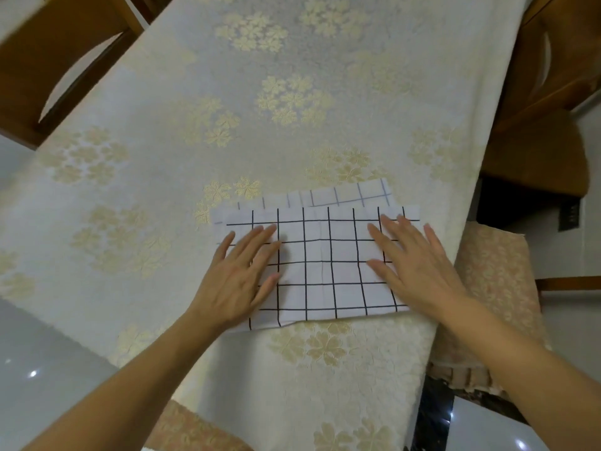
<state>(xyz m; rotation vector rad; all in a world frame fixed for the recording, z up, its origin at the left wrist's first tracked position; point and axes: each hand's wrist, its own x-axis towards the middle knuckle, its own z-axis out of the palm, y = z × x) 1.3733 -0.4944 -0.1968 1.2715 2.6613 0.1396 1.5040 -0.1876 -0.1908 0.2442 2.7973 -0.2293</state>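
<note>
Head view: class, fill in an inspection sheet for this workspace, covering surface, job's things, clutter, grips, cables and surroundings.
Surface: table under a cream tablecloth with a gold flower pattern.
Job's things: white checked cloth, folded, lying flat on the tablecloth; a paler layer shows past its far edge.
Clutter: nothing seen.
Grips: left hand and right hand press flat on the cloth's left and right parts, fingers straight and spread; neither grasps anything.
Cables: nothing seen.
Surroundings: wooden chair at far left, cushioned seat beside the table on the right, glossy grey floor.
</note>
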